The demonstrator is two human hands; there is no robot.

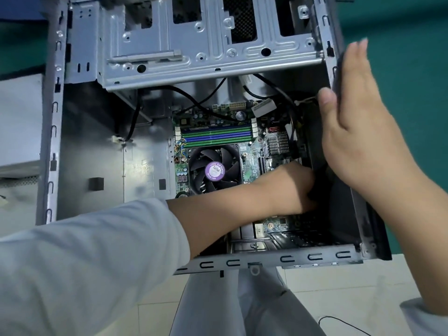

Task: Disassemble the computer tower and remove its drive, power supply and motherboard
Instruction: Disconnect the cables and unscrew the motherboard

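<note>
An open grey computer tower (pixel 53 141) lies on its side below me. Its motherboard (pixel 252 163) sits inside, with a black CPU fan (pixel 213 170) and blue and green memory slots (pixel 215 137). The drive cage (pixel 194 44) across the top stands empty. My left hand (pixel 288 187) reaches deep into the case by the right wall, its fingers lost in the dark gap, so its grip cannot be made out. My right hand (pixel 363 122) lies flat with straight fingers against the case's right side wall (pixel 332 44).
Black cables (pixel 191 98) loop from under the drive cage over the board. A light grey box (pixel 19 122) stands to the left of the case. The green table surface (pixel 412 44) shows on the right, white floor tiles (pixel 339 287) below.
</note>
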